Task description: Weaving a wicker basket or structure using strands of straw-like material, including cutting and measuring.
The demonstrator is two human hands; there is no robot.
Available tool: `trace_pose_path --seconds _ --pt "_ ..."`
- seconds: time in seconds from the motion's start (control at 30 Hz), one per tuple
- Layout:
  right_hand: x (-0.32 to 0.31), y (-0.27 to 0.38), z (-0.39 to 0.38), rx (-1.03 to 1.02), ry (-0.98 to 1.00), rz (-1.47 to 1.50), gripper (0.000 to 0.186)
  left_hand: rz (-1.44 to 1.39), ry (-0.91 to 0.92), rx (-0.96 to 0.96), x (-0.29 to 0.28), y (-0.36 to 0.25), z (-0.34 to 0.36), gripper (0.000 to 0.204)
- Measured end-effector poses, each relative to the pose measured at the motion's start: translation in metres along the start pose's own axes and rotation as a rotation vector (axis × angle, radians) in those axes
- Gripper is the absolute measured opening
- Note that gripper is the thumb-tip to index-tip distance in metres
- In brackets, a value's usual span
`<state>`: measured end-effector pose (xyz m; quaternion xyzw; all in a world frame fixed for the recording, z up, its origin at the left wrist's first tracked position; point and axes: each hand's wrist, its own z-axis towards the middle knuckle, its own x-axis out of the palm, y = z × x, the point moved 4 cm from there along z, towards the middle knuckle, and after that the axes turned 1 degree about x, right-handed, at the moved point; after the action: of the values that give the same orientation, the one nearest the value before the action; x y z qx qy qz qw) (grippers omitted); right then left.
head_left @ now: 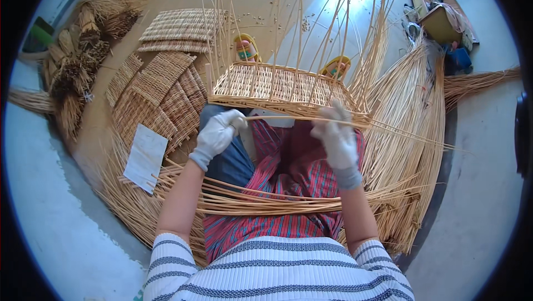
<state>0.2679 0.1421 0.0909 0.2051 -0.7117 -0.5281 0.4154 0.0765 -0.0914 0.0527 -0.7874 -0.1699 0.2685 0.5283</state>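
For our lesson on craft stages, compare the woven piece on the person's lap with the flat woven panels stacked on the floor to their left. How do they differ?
The woven piece on the lap has long loose stakes sticking up from it; the stacked panels show none. The lap piece is held at its near edge by the gloved left hand and right hand; the panels lie untouched, overlapping. Both are pale tan wickerwork.

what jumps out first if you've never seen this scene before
The half-woven wicker basket in the centre, its long upright stakes fanning toward the top of the picture. Both gloved hands work its near rim: the left hand and the right hand grip a thin willow rod running off to the right. Finished woven panels lie stacked on the left, and loose rod bundles on the right.
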Motion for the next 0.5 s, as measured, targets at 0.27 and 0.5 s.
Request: trace_pose_path --seconds 0.27,0.5 --pt "-0.055 0.018 0.039 -0.289 -0.322 -0.127 0.013 1.009 -0.135 0.199 -0.012 -0.031 0.066 0.054" --pt "-0.083 -0.028 0.038 -0.082 -0.373 -0.074 0.012 0.727 -0.185 0.053 -0.021 0.005 0.084 0.039"
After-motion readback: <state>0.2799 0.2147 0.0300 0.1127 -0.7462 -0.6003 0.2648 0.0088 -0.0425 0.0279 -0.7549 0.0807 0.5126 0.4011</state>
